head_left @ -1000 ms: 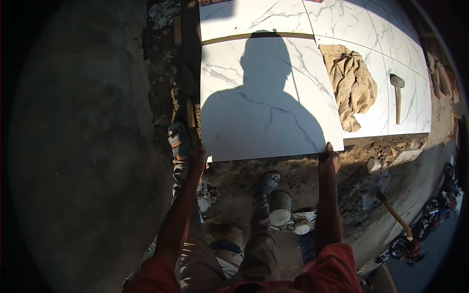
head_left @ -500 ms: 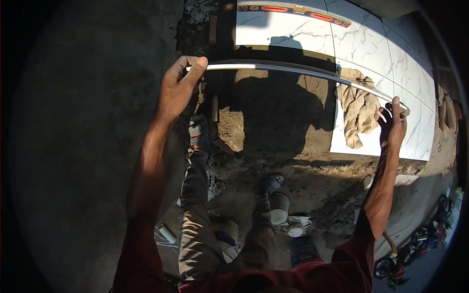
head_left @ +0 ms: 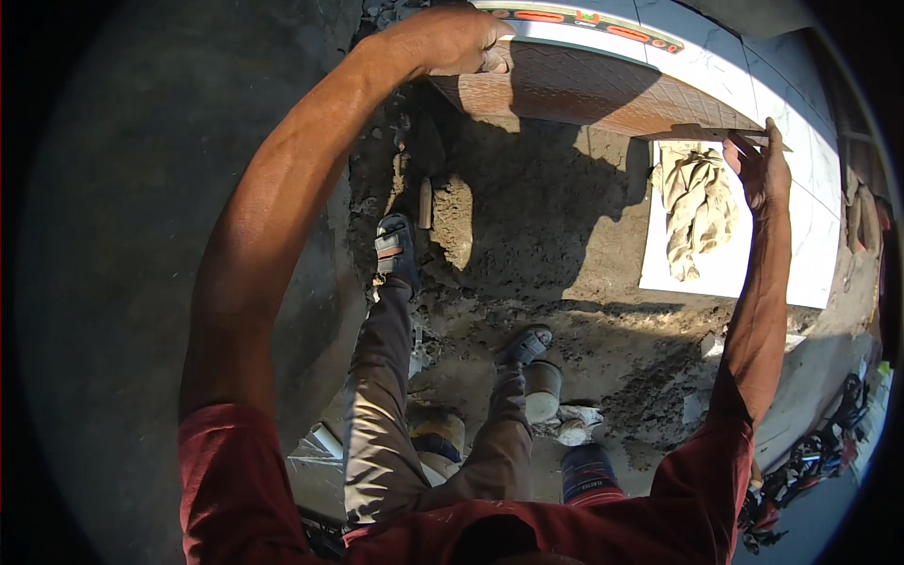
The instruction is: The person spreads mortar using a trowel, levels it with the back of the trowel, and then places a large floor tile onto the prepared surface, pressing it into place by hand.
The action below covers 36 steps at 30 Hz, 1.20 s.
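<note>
A large floor tile is tilted up so that its brown, ridged underside faces me. At its upper left edge, my left hand is closed around the rim. My right hand grips the opposite end, with the thumb above the edge and the fingers below it. Under the tile lies a bed of damp mortar or sand, partly in shadow. Close to my right hand, a crumpled beige cloth rests on a white laid tile.
Beyond the raised tile, a spirit level lies on white marble-patterned tiles. A small wooden block sits beside a mortar lump. Near my feet stand a pale bucket and a dark blue bucket.
The tile has tipped from nearly edge-on to showing its brown underside. My left hand has moved far forward and right with its edge; my right hand has risen slightly.
</note>
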Available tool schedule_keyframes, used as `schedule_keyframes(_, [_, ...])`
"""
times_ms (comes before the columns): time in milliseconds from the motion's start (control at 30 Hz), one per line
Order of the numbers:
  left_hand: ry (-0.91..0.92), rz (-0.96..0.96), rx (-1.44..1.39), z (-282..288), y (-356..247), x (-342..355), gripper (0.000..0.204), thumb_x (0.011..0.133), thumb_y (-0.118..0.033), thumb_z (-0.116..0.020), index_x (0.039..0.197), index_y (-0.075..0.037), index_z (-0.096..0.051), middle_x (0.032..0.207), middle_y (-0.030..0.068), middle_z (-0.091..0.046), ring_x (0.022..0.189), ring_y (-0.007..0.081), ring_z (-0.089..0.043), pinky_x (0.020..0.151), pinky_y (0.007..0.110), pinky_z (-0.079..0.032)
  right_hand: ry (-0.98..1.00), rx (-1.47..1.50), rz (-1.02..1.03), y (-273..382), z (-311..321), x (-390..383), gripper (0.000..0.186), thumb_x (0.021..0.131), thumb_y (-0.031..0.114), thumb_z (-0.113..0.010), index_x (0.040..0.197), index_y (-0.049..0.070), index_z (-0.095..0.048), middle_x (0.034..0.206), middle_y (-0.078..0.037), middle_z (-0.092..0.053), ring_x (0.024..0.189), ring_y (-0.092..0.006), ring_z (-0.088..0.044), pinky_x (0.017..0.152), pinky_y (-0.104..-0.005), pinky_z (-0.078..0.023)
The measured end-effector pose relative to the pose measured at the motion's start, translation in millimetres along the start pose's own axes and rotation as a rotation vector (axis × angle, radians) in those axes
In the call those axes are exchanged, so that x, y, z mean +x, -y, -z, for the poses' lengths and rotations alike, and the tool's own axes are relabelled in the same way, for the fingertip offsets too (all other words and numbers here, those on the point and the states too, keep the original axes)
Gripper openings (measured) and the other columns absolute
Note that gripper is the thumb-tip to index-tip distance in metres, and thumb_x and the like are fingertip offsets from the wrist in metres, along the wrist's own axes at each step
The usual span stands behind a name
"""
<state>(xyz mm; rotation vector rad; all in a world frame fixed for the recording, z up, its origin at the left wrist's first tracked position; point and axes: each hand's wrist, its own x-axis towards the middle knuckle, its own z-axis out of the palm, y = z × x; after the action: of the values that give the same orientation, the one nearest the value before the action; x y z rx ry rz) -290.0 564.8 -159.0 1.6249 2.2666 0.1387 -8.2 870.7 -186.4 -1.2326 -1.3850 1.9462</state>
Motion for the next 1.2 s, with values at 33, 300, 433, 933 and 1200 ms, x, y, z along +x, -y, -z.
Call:
schedule_keyframes(33, [0.090, 0.049, 0.095, 0, -2, -2, 0.034, 0.088, -0.031, -0.060, 0.112, -0.007, -0.064, 0.094, 0.0177, -0.066, 0.094, 0.0303, -0.062, 0.083, 0.043, -0.048, -0.022, 0.027, -0.021, -5, -6, -13, 0.069, 0.090, 0.036, -0.055, 0.134, -0.007, -0.024, 0.118, -0.037, -0.045, 0.081, -0.0350, -0.063, 0.064, -0.0356, -0.061])
schedule_keyframes(300, [0.044, 0.030, -0.028, -57, -64, -94, 0.036, 0.090, -0.015, -0.046, 0.125, -0.016, -0.055, 0.091, 0.0155, -0.066, 0.088, 0.0319, -0.066, 0.072, 0.044, -0.052, 0.003, 0.331, -0.167, -63, 25, -67, 0.038, 0.084, 0.009, -0.047, 0.116, -0.010, -0.042, 0.114, -0.023, -0.053, 0.105, -0.0313, -0.057, 0.077, -0.0370, -0.057])
schedule_keyframes(433, [-0.136, -0.010, -0.017, -98, -65, -133, 0.042, 0.083, -0.010, -0.051, 0.125, -0.010, -0.054, 0.089, 0.0145, -0.065, 0.079, 0.0309, -0.066, 0.066, 0.041, -0.052, 0.139, 0.371, -0.076, -89, 55, -81, 0.032, 0.080, 0.005, -0.046, 0.110, -0.005, -0.046, 0.109, -0.019, -0.054, 0.098, -0.0301, -0.058, 0.072, -0.0370, -0.056])
schedule_keyframes(933, [-0.418, 0.544, -0.201, -82, -69, -375, 0.061, 0.069, -0.002, -0.060, 0.128, -0.014, -0.054, 0.109, 0.0137, -0.064, 0.094, 0.0291, -0.064, 0.082, 0.041, -0.051, 0.359, -0.083, -0.049, -16, -253, -190, 0.017, 0.079, 0.006, -0.052, 0.096, 0.002, -0.054, 0.082, -0.007, -0.056, 0.072, -0.0170, -0.056, 0.064, -0.0322, -0.048])
schedule_keyframes(1200, [-0.673, 0.773, -0.135, -129, -7, -404, 0.022, 0.085, -0.015, -0.060, 0.105, -0.007, -0.065, 0.084, 0.0185, -0.067, 0.076, 0.0344, -0.066, 0.071, 0.041, -0.051, 0.732, -0.294, -0.088, -60, -446, -154, 0.041, 0.081, 0.004, -0.055, 0.116, -0.004, -0.036, 0.096, -0.021, -0.056, 0.074, -0.0311, -0.066, 0.057, -0.0447, -0.061])
